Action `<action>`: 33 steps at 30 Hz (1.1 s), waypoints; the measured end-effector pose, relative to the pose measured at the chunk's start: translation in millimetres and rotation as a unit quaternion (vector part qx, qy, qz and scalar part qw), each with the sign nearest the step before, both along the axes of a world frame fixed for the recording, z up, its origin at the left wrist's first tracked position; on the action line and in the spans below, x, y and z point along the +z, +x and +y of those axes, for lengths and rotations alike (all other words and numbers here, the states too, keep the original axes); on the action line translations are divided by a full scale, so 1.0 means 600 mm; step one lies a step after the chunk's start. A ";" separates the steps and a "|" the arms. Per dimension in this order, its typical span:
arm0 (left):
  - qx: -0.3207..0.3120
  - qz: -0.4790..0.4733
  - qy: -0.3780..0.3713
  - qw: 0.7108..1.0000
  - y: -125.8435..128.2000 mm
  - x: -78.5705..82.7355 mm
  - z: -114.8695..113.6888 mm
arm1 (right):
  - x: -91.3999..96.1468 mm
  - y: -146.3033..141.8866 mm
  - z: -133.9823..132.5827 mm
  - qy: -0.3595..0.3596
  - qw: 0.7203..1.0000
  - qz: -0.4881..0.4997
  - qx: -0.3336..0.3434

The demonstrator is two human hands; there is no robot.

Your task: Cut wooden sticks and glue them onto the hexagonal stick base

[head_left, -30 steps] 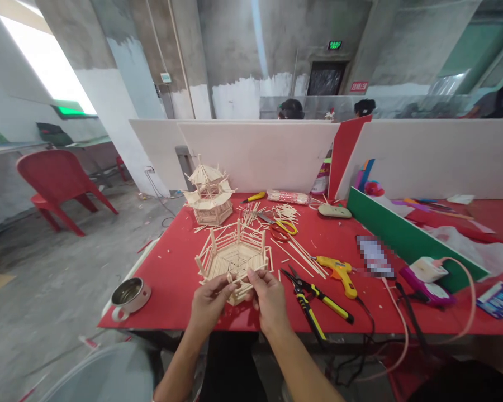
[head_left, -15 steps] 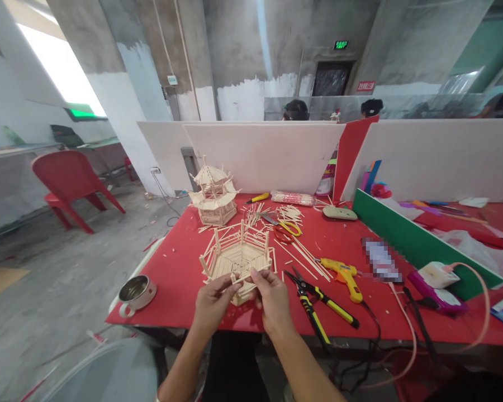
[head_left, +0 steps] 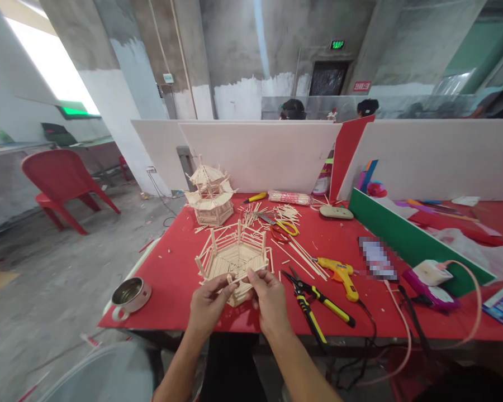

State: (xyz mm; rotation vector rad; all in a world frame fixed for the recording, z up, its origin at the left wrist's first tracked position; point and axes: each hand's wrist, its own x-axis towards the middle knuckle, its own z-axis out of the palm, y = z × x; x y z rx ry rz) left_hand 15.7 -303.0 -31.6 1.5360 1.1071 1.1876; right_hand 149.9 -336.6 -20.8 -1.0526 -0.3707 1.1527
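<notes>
A six-sided model base made of thin wooden sticks [head_left: 223, 264], with upright posts and railings, sits at the table's near edge. My left hand [head_left: 207, 306] is closed at its front left corner, thumb and fingers pinching by a short post. Between my two hands a thin wooden stick [head_left: 242, 277] lies along the front side of the base. My right hand [head_left: 270, 301] pinches the stick's right end, thumb on top. My fingers partly hide the front of the base.
A finished stick pagoda [head_left: 212, 195] stands behind. Loose sticks [head_left: 287, 215], scissors [head_left: 285, 228], yellow-handled pliers [head_left: 314, 301] and a yellow glue gun [head_left: 339, 273] lie to the right. A metal mug [head_left: 136, 298] stands at the left edge, and a green board [head_left: 406, 240] at the right.
The whole view has shifted slightly, so things appear a little further left. Both hands keep their pinch at the front of the base, with almost no movement relative to it.
</notes>
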 end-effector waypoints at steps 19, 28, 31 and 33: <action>0.036 0.002 0.010 0.999 0.008 0.005 -0.006 | -0.013 0.003 0.002 0.008 1.000 0.003 0.016; 0.040 0.039 0.064 0.996 0.009 0.010 -0.014 | -0.009 0.003 -0.005 0.008 1.000 0.004 0.024; 0.063 0.063 0.171 0.981 0.002 0.029 -0.036 | 0.003 0.011 -0.019 0.017 0.999 -0.003 0.028; 0.062 0.080 0.238 0.966 -0.002 0.045 -0.055 | 0.014 0.020 -0.032 0.030 0.999 -0.021 0.034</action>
